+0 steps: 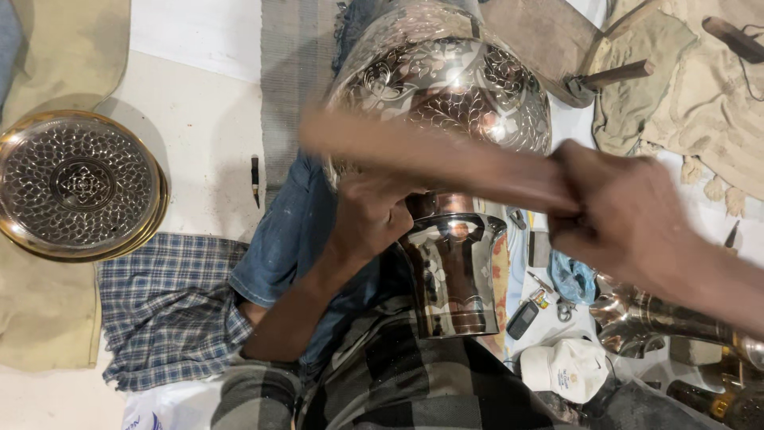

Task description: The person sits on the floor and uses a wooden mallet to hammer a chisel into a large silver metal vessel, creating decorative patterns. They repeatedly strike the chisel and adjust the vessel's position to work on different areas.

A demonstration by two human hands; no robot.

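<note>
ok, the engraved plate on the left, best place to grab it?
Grip the plate by its raised gold rim, coming from above on the right edge. It lies flat on the cloth, so only the rim gives fingers purchase, and that side is nearest the left hand, probably the easiest reach.

L hand (pixel 374 215) on engraved vase (pixel 446 103) | R hand (pixel 629 219) grips stick (pixel 430 155) (blurred)

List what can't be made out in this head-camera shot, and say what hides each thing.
- Wooden stick in the right hand: motion-blurred, so its far end and exact shape are unclear.
- Left hand fingers at the neck of the engraved metal vase: any small tool there is hidden by hand and blur.
- Vase top: cut off by the upper edge.
- Metal vessels at right: partly hidden behind the right forearm.
</note>
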